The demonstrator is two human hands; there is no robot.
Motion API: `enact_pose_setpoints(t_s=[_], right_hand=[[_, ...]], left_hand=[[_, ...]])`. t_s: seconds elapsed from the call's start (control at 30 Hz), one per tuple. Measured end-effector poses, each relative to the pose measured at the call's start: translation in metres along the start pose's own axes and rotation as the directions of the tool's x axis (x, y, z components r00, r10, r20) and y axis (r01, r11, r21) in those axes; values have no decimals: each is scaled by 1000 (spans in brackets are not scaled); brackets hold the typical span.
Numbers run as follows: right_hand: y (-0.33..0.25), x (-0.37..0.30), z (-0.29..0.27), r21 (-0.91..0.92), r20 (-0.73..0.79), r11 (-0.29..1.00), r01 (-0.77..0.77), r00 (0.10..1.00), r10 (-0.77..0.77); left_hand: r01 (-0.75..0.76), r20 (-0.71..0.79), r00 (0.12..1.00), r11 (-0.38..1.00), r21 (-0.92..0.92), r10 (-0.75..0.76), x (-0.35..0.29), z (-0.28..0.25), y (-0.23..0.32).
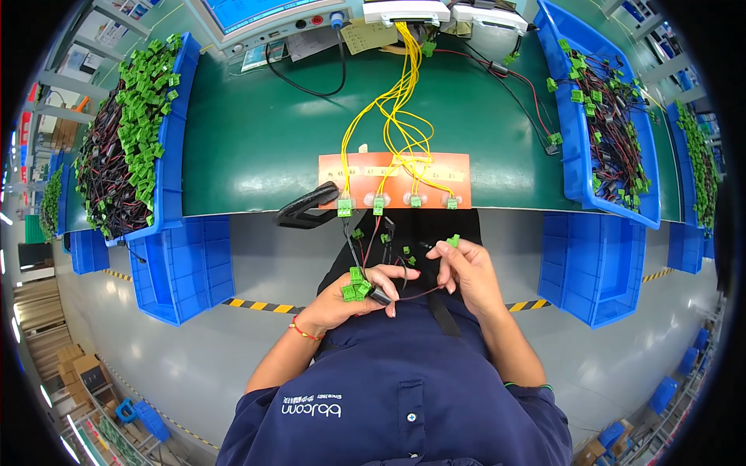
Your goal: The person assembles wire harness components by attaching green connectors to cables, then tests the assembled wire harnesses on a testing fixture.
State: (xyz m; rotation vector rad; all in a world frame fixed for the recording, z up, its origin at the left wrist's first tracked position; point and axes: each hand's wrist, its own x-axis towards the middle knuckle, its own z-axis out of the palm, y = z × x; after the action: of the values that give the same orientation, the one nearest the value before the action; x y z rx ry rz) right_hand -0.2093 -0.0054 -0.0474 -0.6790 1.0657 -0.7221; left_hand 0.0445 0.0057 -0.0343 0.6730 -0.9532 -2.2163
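Cable (423, 293), thin and dark with a black sleeve (379, 295), bows between the hands above the lap. Left fingers (398, 272) curl loosely around bunched green plugs (356, 289); right fingers (458, 259) pinch one small plug (453, 241). Beyond, an orange board (361, 185) edges the green counter (256, 140).

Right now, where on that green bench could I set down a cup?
Left: bare green benchtop between the left blue bin and the yellow wires. Right: between those wires and the black-red cable. Crowded: the orange panel with its green terminal plugs, and the rear edge by the screened instrument.
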Motion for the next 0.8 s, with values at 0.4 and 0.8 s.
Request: enact_pose_setpoints(t_s=[0.4,0.8], right_hand=[[-4,11,34,444,195,869,-218,970,143],[-15,11,27,-86,500,996,5,865,39]], left_hand=[[105,93,990,994,-2,-105,-3,-14,-3],[44,-588,804,978,202,85,-6,-8,-6]])
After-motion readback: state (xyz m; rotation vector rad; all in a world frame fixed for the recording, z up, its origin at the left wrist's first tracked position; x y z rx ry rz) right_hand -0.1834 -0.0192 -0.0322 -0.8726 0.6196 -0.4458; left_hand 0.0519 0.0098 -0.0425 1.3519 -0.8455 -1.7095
